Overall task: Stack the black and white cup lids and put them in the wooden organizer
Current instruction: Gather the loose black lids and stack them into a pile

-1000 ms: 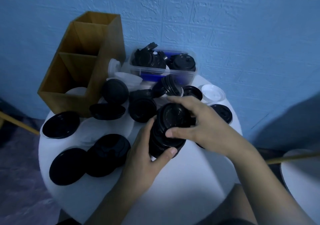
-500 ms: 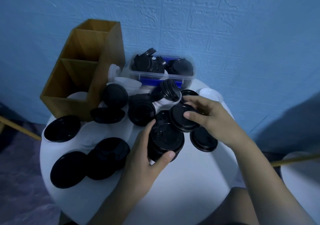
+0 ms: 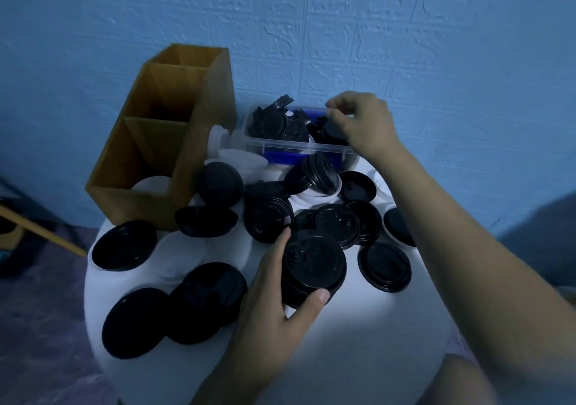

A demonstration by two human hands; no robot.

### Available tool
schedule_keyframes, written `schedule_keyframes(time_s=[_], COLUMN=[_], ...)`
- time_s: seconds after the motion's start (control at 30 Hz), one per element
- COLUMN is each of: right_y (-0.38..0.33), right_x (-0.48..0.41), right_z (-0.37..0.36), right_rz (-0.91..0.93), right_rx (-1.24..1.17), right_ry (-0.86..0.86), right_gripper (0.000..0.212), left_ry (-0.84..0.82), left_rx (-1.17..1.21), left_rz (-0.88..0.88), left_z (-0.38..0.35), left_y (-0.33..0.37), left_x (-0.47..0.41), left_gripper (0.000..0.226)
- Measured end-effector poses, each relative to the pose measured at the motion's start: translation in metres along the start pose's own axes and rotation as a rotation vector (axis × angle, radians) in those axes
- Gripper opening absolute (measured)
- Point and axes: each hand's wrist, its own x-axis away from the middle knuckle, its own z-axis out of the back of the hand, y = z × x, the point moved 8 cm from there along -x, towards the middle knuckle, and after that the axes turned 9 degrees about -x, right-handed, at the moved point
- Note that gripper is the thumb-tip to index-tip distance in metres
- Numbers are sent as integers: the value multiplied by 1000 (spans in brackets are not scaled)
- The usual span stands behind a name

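Right hand (image 3: pixel 363 124) now at bin (image 3: pixel 299 150); lid stack (image 3: pixel 311 267) between left fingers (image 3: pixel 280 242).

The left grip (image 3: pixel 280 295) clasps a lid stack (image 3: pixel 311 267) on the bench (image 3: pixel 343 358), with loose lids (image 3: pixel 174 311) to its left, the organizer (image 3: pixel 162 142) behind-left, and behind it the tub (image 3: pixel 299 142) where the right grip (image 3: pixel 358 124) seems to touch a lid.
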Motion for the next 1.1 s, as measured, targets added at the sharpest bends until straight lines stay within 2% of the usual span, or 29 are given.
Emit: schedule_keyframes(time_s=[0.3,0.37,0.47,0.57,0.67,0.93,1.1], right_y=[-26,-25,-25,-28,-25,-3,0], right_x=[-62,-64,-68,-68,-74,-79,-77], right_z=[-95,-105,-106,-100,-92,-99,-108], right_rz=[103,96,82,32,-39,-252,-341], right_rx=[308,355,365,231,-32,-473,-780], right_ry=[-392,-448,-406,-333,-236,-210,-213], right_gripper=[56,58,49,43,35,30,13], left_ry=[4,2,5,9,4,15,15], left_rx=[-36,-32,-27,-36,-33,-49,-55], left_rz=[-1,5,15,11,13,-2,-4], left_z=[3,3,3,4,3,4,4], left_y=[0,-2,-3,-4,-4,-1,-3], left_x=[-6,-6,-5,-4,-4,-2,-3], left_gripper=[84,84,84,84,83,84,84])
